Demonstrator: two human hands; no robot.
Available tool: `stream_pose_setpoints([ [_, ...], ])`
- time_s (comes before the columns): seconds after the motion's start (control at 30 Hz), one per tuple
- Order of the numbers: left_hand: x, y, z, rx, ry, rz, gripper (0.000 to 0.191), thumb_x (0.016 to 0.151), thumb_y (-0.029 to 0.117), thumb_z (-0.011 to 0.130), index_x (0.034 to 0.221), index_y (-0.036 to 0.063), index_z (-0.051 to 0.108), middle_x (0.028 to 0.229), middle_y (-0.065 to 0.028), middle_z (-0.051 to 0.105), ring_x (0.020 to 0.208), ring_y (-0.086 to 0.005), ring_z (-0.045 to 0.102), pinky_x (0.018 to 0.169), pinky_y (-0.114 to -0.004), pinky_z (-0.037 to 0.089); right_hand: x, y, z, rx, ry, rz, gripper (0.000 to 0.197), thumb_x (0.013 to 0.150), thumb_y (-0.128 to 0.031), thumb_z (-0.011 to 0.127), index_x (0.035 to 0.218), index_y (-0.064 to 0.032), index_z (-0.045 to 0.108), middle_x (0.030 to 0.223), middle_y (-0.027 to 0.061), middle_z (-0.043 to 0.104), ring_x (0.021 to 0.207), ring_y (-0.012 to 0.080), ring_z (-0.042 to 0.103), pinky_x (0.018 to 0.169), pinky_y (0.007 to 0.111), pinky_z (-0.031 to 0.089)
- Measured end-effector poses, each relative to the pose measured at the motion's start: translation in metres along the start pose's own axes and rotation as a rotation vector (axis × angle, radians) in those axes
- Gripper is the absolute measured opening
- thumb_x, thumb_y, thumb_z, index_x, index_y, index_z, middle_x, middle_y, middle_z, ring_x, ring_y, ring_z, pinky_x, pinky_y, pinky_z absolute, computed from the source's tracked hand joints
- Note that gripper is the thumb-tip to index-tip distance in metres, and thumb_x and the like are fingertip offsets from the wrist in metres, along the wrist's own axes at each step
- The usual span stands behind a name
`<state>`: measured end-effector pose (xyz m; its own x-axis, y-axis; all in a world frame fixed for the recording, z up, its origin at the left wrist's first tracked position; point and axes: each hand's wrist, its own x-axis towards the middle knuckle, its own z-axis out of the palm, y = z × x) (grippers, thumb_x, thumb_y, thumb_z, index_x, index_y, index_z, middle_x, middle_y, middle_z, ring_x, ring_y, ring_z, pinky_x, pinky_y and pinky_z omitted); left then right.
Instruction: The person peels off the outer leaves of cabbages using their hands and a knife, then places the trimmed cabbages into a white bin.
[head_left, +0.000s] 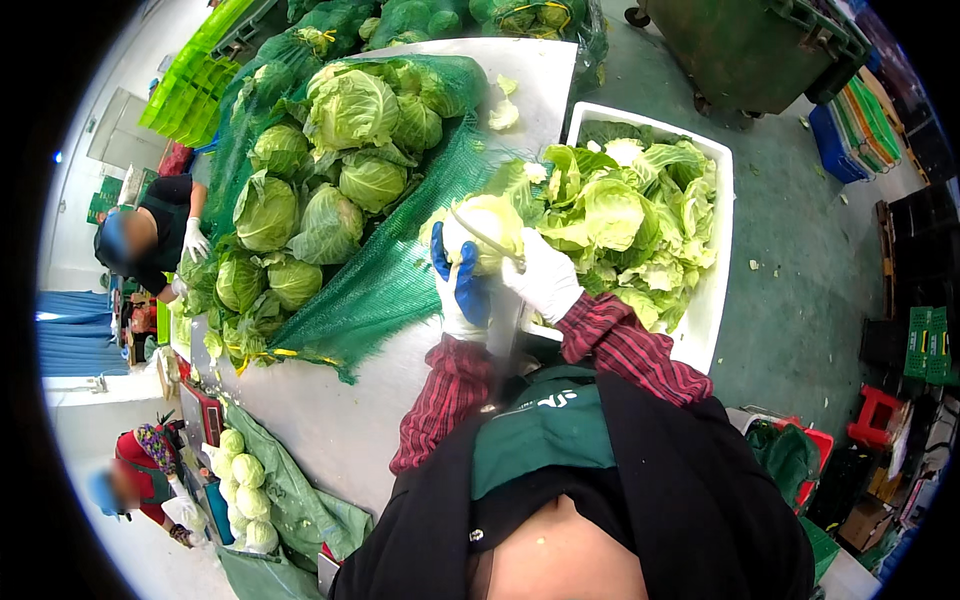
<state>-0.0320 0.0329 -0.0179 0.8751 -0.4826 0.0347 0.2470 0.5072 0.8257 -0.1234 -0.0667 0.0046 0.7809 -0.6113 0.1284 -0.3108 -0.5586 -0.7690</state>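
A trimmed pale cabbage (501, 216) is held up at the edge of the metal table (397, 382). My left hand (461, 296), in a white glove with blue coating, supports it from the near side. In my white-gloved right hand (546, 276) is a knife (480, 234), its thin curved blade lying across the cabbage; the handle is hidden by the fingers. Right beside the hands stands a white foam box (718, 225) heaped with loose cabbage leaves (611, 214). To the left, whole green cabbages (352, 109) lie on an opened green mesh sack (390, 244).
Two people work along the table's far left side, one in white gloves (195, 240). Several peeled cabbages (247, 471) rest on a green cloth (307, 502). A wheeled green bin (750, 52) stands beyond the box. Stacked crates (851, 135) and a red stool (876, 415) are at right.
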Motion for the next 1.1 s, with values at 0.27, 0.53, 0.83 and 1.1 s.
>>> stream_pose_setpoints([
  [0.27,-0.003,0.004,-0.018,-0.471,-0.066,-0.359,0.065,0.089,0.053,0.051,0.144,0.0231,0.033,0.146,-0.0114,0.036,0.129,-0.0357,0.042,0.102,-0.057,0.039,0.032,0.074,-0.052,0.578,0.067,0.543,0.021,0.080,-0.018,0.060,0.094,-0.0027,0.056,0.067,0.0140,0.060,0.059,0.0298,0.059,0.058,0.039,0.049],
  [0.53,-0.010,0.039,0.026,-0.718,-0.279,-0.480,0.066,0.090,0.060,0.040,0.144,0.0216,0.034,0.147,-0.0086,0.036,0.132,-0.0339,0.038,0.105,-0.060,0.032,0.023,0.050,-0.046,0.517,-0.007,0.177,0.085,0.078,-0.043,0.073,0.140,0.0009,0.034,0.129,0.0202,0.052,0.116,0.0250,0.052,0.099,0.034,0.041],
  [0.83,-0.011,0.032,0.007,-0.413,-0.164,-0.536,0.070,0.090,0.056,0.046,0.144,0.0128,0.033,0.144,-0.0112,0.041,0.129,-0.0337,0.043,0.105,-0.055,0.035,0.011,-0.021,-0.045,0.190,0.156,-0.155,0.033,0.080,-0.031,0.071,0.094,-0.0022,0.062,0.074,0.0162,0.063,0.068,0.0285,0.064,0.062,0.033,0.050],
  [1.1,-0.014,0.036,0.016,-0.517,-0.163,-0.424,0.071,0.089,0.058,0.046,0.145,0.0165,0.031,0.144,-0.0109,0.040,0.129,-0.0359,0.041,0.105,-0.056,0.036,0.047,0.053,-0.069,0.023,0.331,0.204,0.061,0.078,-0.038,0.071,0.121,0.0008,0.052,0.091,0.0225,0.066,0.076,0.0356,0.065,0.065,0.040,0.051],
])
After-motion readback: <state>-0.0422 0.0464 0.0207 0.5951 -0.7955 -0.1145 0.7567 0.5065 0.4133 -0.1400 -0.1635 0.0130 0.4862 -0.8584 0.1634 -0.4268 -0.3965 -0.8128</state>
